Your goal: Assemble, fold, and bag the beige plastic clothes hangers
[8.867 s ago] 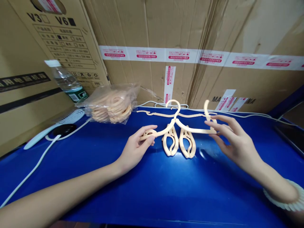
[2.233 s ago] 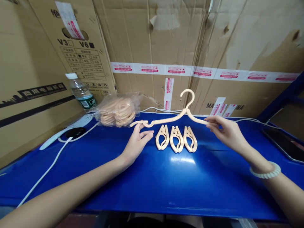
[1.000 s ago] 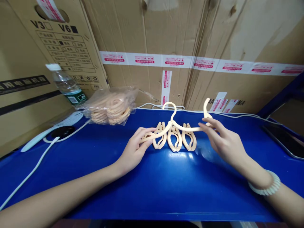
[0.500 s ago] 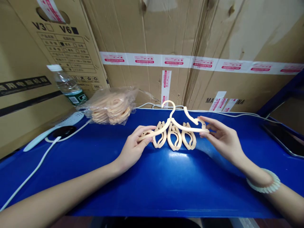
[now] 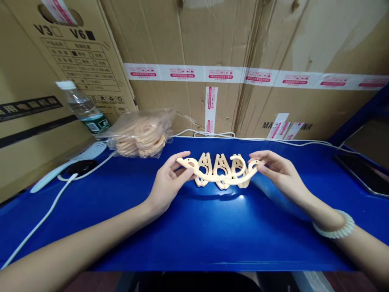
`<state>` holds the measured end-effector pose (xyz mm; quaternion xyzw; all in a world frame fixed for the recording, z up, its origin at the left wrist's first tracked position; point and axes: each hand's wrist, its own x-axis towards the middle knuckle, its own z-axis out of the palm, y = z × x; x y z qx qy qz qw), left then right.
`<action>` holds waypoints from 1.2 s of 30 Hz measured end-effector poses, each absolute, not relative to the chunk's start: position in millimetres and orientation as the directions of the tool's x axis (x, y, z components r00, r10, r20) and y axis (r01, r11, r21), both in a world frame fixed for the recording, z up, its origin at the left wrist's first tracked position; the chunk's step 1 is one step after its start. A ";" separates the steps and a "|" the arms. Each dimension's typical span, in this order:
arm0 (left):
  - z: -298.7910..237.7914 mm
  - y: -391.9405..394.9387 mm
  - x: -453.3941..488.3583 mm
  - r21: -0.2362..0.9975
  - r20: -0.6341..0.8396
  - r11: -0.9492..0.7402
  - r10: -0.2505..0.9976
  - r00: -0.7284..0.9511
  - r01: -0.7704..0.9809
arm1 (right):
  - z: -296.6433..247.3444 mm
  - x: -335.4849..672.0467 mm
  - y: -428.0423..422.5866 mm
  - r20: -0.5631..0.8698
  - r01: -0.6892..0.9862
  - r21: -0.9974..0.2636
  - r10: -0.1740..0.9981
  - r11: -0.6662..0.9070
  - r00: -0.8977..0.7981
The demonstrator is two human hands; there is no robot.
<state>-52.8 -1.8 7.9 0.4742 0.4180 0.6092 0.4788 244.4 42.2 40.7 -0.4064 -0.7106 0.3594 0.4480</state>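
Note:
Between my two hands a cream folding clothes hanger (image 5: 209, 177) is held above the blue tabletop (image 5: 209, 231). My left hand (image 5: 172, 180) pinches the end of one arm, and my right hand (image 5: 279, 172) pinches the end of the other. The arms sag toward the middle joint, and the hook curls over to the right. Behind it, three folded hangers lie in a row: a left one (image 5: 204, 157), a middle one (image 5: 219, 160) and a right one (image 5: 244, 185), partly covered by the held hanger.
A clear plastic bag (image 5: 139, 134) of folded hangers lies at back left. Near it are a water bottle (image 5: 83, 107), a pale blue hairbrush (image 5: 60, 170) and a black round pad (image 5: 82, 168) with a white cable. A dark phone-like slab (image 5: 364, 174) lies right. Cardboard (image 5: 182, 40) stands behind.
The hanger's arms have swung from a raised peak at the middle to a downward sag. Its hook, upright before, now lies to the right. Both hands keep hold of the ends.

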 end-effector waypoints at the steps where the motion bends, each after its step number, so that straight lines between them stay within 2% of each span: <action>1: 8.9 -3.4 -50.9 0.966 0.169 -0.180 0.983 -0.075 -0.186 | 38.5 242.1 41.3 0.349 0.213 -0.889 0.901 0.405 -0.257; 4: 10.4 -8.3 -45.6 0.976 0.156 -0.154 0.988 0.004 -0.154 | 31.6 233.5 37.1 0.318 0.093 -0.932 0.915 0.349 -0.249; 8: 9.9 -13.6 -42.5 0.982 0.176 -0.170 0.980 0.089 -0.079 | 29.1 220.9 27.8 0.231 0.011 -0.969 0.925 0.246 -0.302; 10: 9.0 -14.8 -42.2 0.979 0.203 -0.198 0.974 0.097 -0.057 | 31.9 215.9 21.9 0.216 0.042 -0.968 0.904 0.248 -0.368; 14: 6.3 -14.5 -41.7 0.972 0.236 -0.235 0.968 0.080 -0.026 | 40.7 210.8 10.2 0.176 0.216 -0.910 0.802 0.354 -0.571; 18: 5.2 -13.9 -40.7 0.971 0.238 -0.235 0.969 0.059 -0.050 | 44.9 210.7 4.4 0.155 0.261 -0.861 0.713 0.437 -0.683; 23: 8.1 -17.1 -39.9 0.959 0.277 -0.274 0.960 0.042 -0.068 | 43.4 210.5 5.3 0.143 0.240 -0.881 0.713 0.408 -0.687; 27: 8.9 -22.2 -38.8 0.942 0.334 -0.333 0.927 0.168 -0.036 | 37.1 210.5 5.4 0.152 0.212 -0.900 0.731 0.380 -0.666; 30: 6.8 -24.4 -38.0 0.944 0.325 -0.328 0.904 0.278 -0.040 | 33.6 211.8 5.4 0.145 0.211 -0.907 0.742 0.364 -0.655; 36: 3.2 -22.4 -39.0 0.954 0.300 -0.279 0.915 0.268 -0.113 | 39.6 213.2 7.1 0.183 0.276 -0.851 0.745 0.447 -0.641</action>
